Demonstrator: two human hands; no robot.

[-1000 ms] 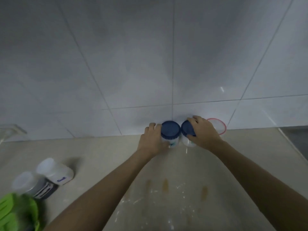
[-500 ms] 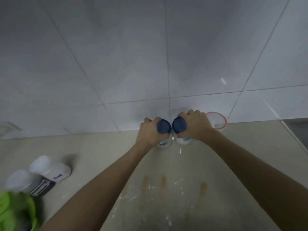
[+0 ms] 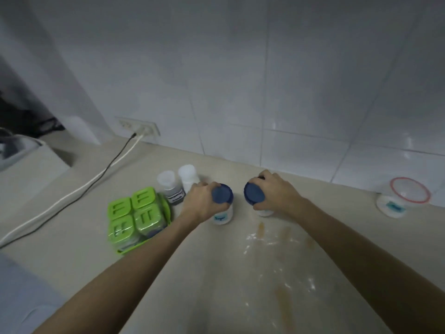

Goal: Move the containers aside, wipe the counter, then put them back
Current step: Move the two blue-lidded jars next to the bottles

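Observation:
Two white jars with dark blue lids are in my hands over the beige counter (image 3: 216,273). My left hand (image 3: 201,204) grips the left jar (image 3: 223,208), whose label reads "Sugar". My right hand (image 3: 274,192) grips the right jar (image 3: 255,197), tilted with its lid towards me; most of its body is hidden by my fingers. Whether either jar touches the counter I cannot tell. Brown stains and white powder (image 3: 269,242) lie on the counter just in front of the jars.
A green-lidded container set (image 3: 136,219) and two white-capped jars (image 3: 175,184) stand left of my left hand. A red-rimmed clear container (image 3: 407,197) sits at the right by the tiled wall. Two cables (image 3: 96,182) run to a wall socket (image 3: 139,127).
Both jars have come away from the wall and to the left, towards the green containers. They now sit farther apart, and the view has swung left and down.

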